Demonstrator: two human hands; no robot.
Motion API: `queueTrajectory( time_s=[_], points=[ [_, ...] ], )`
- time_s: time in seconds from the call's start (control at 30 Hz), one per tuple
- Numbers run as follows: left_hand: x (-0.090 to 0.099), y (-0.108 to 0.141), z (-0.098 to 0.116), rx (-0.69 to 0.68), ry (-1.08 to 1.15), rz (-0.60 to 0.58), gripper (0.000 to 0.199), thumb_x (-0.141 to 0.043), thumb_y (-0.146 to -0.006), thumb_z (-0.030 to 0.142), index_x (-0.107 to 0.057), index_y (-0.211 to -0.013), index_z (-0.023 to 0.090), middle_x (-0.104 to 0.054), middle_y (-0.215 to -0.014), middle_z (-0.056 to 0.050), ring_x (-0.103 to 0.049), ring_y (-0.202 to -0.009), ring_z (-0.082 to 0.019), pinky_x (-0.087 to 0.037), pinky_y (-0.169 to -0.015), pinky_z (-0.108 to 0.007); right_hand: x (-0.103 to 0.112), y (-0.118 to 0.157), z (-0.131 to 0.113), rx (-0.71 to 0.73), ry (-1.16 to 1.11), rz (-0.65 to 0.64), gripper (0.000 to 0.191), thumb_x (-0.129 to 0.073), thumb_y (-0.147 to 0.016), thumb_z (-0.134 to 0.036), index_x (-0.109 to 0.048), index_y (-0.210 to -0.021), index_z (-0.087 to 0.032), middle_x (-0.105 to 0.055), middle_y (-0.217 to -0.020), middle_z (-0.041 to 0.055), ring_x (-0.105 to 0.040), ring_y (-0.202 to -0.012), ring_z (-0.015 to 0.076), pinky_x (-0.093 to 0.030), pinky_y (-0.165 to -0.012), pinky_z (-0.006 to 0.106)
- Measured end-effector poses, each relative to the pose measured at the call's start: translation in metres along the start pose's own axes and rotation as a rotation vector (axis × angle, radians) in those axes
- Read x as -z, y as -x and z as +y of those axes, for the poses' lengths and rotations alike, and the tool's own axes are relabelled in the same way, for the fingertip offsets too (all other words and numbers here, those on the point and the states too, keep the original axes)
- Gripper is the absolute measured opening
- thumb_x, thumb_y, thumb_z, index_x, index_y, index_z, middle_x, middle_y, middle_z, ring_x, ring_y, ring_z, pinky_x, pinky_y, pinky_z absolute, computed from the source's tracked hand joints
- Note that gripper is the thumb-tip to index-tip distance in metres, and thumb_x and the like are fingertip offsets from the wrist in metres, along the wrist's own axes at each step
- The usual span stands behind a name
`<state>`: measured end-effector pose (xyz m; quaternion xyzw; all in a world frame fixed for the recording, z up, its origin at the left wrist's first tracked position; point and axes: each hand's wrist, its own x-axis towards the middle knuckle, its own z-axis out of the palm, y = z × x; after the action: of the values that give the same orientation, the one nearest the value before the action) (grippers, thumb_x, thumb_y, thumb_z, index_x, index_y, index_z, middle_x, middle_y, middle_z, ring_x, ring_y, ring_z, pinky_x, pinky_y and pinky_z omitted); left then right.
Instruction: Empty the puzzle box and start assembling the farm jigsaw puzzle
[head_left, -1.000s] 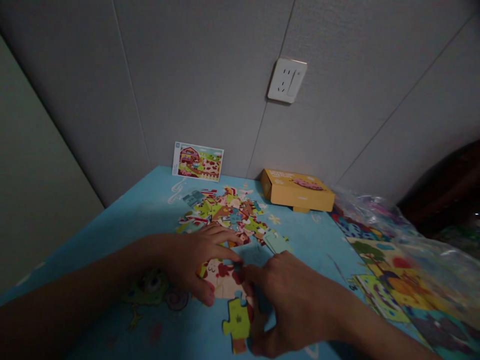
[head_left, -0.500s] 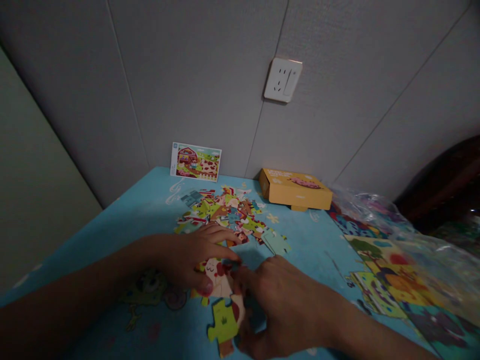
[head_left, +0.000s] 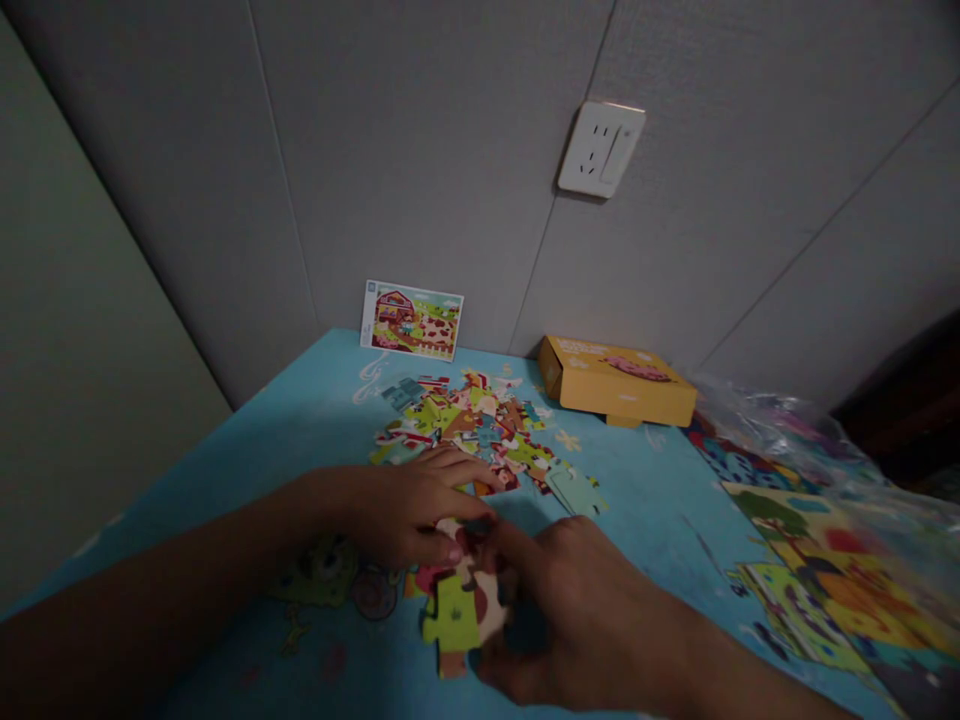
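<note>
My right hand pinches a puzzle piece with brown cow patches on cream, thumb at its lower edge and fingers at its upper edge. A green piece with a tuft of grass is attached to its left side. Just above lies a cow-face section, touching or nearly touching it; the seam is partly hidden by fingers. My left hand lies flat with fingers outstretched, its thumb resting on that section. Its far fingertips reach the edge of the loose puzzle pieces.
A farm picture card leans on the grey wall behind. To its right sits a yellow box. Clear plastic wrap and finished-looking colourful picture sheets lie along the right. The blue cloth has printed cartoon figures.
The view has turned slightly left, so everything sits farther right. My right hand has brought the green and cow-patch pieces up closer against the cow-face section. My left thumb stays on that section.
</note>
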<state>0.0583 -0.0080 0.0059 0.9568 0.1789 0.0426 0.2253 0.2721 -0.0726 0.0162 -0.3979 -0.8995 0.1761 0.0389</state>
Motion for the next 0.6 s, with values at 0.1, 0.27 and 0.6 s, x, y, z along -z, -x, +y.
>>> queueTrajectory(
  time_s=[0.1,0.27,0.6],
  points=[
    [0.0,0.0,0.001,0.021,-0.017,-0.006,0.03,-0.051,-0.09,0.028,-0.061,-0.118,0.023,-0.037,-0.148,-0.01,-0.032,-0.136,-0.03,-0.022,-0.114,-0.048,0.009,-0.002,0.009,-0.042,0.063,0.005,0.041,-0.069,-0.069,-0.051,-0.06,-0.091,-0.019,-0.063,-0.067,-0.0014,-0.053,-0.052,0.0126,-0.024,-0.05,0.025],
    [-0.004,0.001,-0.003,-0.028,-0.002,0.054,0.047,-0.062,-0.083,0.033,-0.056,-0.129,0.026,-0.041,-0.143,-0.012,-0.037,-0.132,-0.032,-0.027,-0.111,-0.048,0.021,-0.008,0.032,-0.079,0.053,0.099,0.028,-0.047,-0.093,-0.042,-0.062,-0.09,-0.018,-0.062,-0.068,0.0019,-0.053,-0.058,0.0125,-0.028,-0.054,0.025],
    [-0.006,-0.006,-0.007,-0.041,0.031,0.155,0.027,-0.052,-0.09,0.02,-0.063,-0.115,0.021,-0.054,-0.13,-0.01,-0.047,-0.123,-0.024,-0.033,-0.109,-0.039,0.013,-0.012,0.034,0.034,-0.062,0.136,0.015,-0.058,-0.084,-0.032,-0.062,-0.089,-0.018,-0.051,-0.057,-0.0047,-0.043,-0.049,0.0085,-0.026,-0.053,0.023]
  ],
)
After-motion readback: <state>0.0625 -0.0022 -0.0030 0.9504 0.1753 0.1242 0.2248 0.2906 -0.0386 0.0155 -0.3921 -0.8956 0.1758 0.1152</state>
